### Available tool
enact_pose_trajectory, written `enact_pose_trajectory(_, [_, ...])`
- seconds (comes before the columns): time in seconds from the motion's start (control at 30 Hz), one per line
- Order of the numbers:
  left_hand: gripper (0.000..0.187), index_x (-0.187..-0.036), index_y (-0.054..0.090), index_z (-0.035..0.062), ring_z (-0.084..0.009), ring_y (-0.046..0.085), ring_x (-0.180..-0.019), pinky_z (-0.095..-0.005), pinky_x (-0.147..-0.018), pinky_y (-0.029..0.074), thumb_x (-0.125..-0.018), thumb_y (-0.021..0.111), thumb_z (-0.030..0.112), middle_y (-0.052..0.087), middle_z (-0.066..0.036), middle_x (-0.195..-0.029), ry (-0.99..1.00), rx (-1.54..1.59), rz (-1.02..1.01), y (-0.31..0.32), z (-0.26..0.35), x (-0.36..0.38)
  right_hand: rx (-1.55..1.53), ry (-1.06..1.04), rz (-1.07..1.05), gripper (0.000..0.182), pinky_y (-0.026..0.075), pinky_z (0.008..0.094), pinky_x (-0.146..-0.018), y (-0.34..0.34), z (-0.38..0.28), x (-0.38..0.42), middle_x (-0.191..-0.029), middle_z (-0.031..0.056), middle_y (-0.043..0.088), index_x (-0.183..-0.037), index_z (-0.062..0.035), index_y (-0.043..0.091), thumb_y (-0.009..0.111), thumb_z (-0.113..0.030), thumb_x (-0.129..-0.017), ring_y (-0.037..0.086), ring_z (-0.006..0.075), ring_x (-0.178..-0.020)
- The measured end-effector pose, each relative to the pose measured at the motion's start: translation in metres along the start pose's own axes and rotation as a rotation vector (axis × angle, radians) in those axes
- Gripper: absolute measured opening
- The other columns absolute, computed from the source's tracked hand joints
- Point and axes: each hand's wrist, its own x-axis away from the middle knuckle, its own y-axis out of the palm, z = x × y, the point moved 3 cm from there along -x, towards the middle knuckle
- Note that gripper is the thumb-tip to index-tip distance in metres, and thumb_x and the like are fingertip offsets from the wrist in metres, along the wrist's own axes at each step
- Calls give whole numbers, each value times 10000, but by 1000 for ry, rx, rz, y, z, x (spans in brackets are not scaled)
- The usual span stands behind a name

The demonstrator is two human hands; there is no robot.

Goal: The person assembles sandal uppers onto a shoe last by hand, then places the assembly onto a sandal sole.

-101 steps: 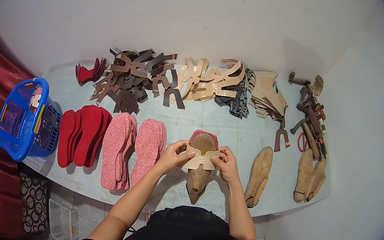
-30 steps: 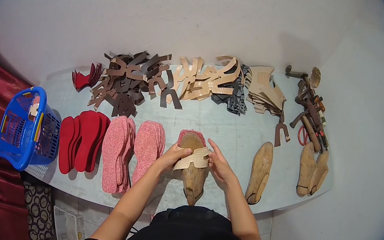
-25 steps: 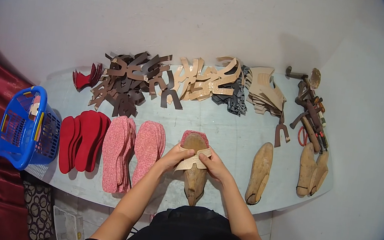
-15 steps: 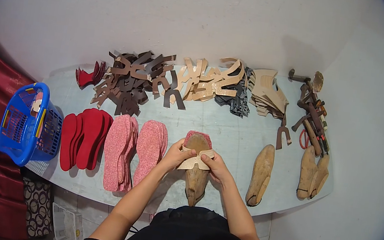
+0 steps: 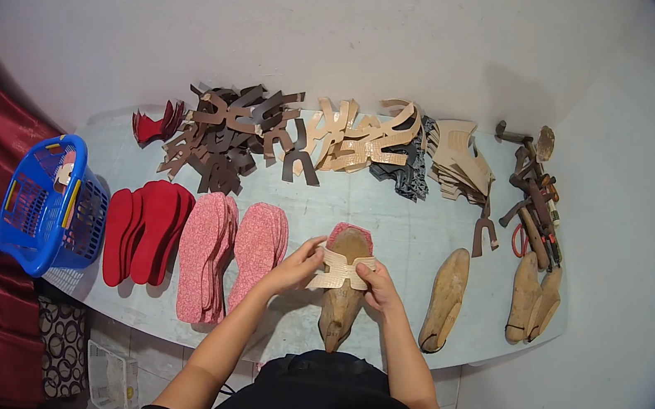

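A cream, crocodile-textured shoe upper (image 5: pixel 346 271) lies across a wooden shoe last (image 5: pixel 338 313), whose narrow end points toward me. Under the last's far end a pink patterned insole (image 5: pixel 341 229) shows at the edge. My right hand (image 5: pixel 379 286) pinches the right side of the upper, thumb on top. At the upper's left edge is my left hand (image 5: pixel 299 266), its fingers apart and the tips right beside the material. Pink insoles (image 5: pixel 258 249) are stacked just left of that hand.
A blue basket (image 5: pixel 44 253) and red insoles (image 5: pixel 158 235) stand at left. Along the back lie brown straps (image 5: pixel 225 127), cream straps (image 5: pixel 354 137), beige pieces (image 5: pixel 461 160) and hand tools (image 5: pixel 534 192). More wooden lasts (image 5: pixel 446 296) rest at right.
My left hand has loosened from the upper and shifted slightly left, fingers spreading. My right hand keeps its pinch. The upper's left side now shows more.
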Motion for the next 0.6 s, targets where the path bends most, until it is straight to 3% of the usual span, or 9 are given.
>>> enact_pose_trajectory(0.03, [446,-1113,429,-1,-114,490,-860,-245,-760,400,-804,572,287,510,-87,-1004,1,1,0,-10,-6,1,-26,0,24,401,418,282,-821,-7,2,1,-1003,83,551,-1073,5,463,625,-194,-765,532,145,-915])
enact_pose_trajectory(0.1, [429,-1163,391,12,-116,485,-851,-235,-768,384,-835,515,259,488,-78,-1024,-120,83,-247,-22,-21,6,-54,3,50,397,416,288,-828,-12,2,3,-1014,86,549,-1080,7,460,617,-187,-771,532,151,-928])
enact_pose_trajectory(0.2, [393,-1145,408,28,-112,491,-855,-244,-751,400,-802,554,151,484,-58,-1010,-247,140,-270,-33,-25,14,-88,-20,18,404,413,300,-843,-9,0,4,-1039,94,543,-1096,8,453,607,-186,-778,526,164,-953])
enact_pose_trajectory(0.33, [413,-1154,403,41,-109,490,-830,-245,-743,405,-782,571,98,498,-45,-963,-218,124,-328,-35,-26,16,-132,-30,-12,409,409,311,-857,-12,0,4,-1057,100,536,-1105,8,451,602,-193,-782,521,171,-968])
enact_pose_trajectory(0.43, [451,-1164,391,49,-108,502,-833,-237,-729,421,-756,583,30,513,-44,-936,-131,37,-271,-32,-29,9,-149,-34,-3,414,407,313,-860,-10,-2,5,-1059,100,535,-1107,7,450,602,-197,-781,518,172,-973])
enact_pose_trajectory(0.5, [515,-1191,350,44,-98,517,-820,-218,-708,430,-737,590,3,526,-59,-927,-63,127,-88,-29,-29,5,-156,-42,2,415,407,314,-861,-11,-2,6,-1057,100,535,-1108,7,449,602,-198,-782,517,173,-974])
enact_pose_trajectory(0.6, [530,-1169,341,59,-97,533,-813,-214,-682,441,-716,598,-37,534,-74,-925,-55,103,33,-13,-41,0,-172,-41,-11,422,405,312,-862,-16,4,4,-1057,99,535,-1116,2,444,605,-195,-779,516,173,-976])
